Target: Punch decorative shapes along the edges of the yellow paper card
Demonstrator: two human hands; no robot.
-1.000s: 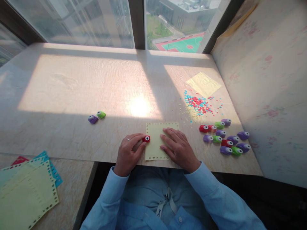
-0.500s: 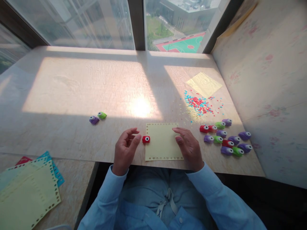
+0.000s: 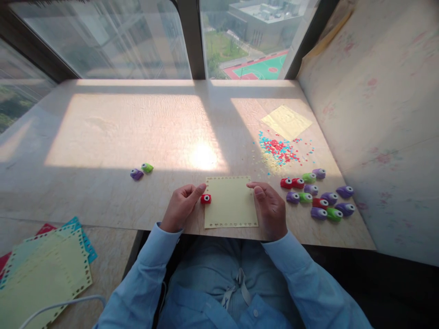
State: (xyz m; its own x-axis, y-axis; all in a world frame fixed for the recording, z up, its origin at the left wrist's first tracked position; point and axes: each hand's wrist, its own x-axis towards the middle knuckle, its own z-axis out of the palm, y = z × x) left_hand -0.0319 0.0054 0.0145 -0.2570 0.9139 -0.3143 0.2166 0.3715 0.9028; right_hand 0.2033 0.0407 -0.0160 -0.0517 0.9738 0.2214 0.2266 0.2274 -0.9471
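A pale yellow sheet of paper (image 3: 230,203) with small punched shapes along its edges lies at the table's front edge. A red craft punch (image 3: 206,198) sits on its left edge. My left hand (image 3: 181,205) is closed at the sheet's upper left edge, thumb against the fingers, just above the punch. My right hand (image 3: 272,208) is closed at the right edge, its index fingertip over the paper and the thumb close to it. The undersides of both grips are hidden.
Several red, purple and green craft punches (image 3: 320,204) stand at the right. Behind them lie confetti bits (image 3: 279,148) and a yellow square sheet (image 3: 287,122). A purple punch (image 3: 136,174) and a green punch (image 3: 147,167) stand left. Punched sheets (image 3: 51,269) and a white cable (image 3: 78,299) lie lower left.
Both hands have closed from spread fingers, the left thumb moving up to the sheet's edge. The view has shifted slightly. The red punch stays at the left edge.
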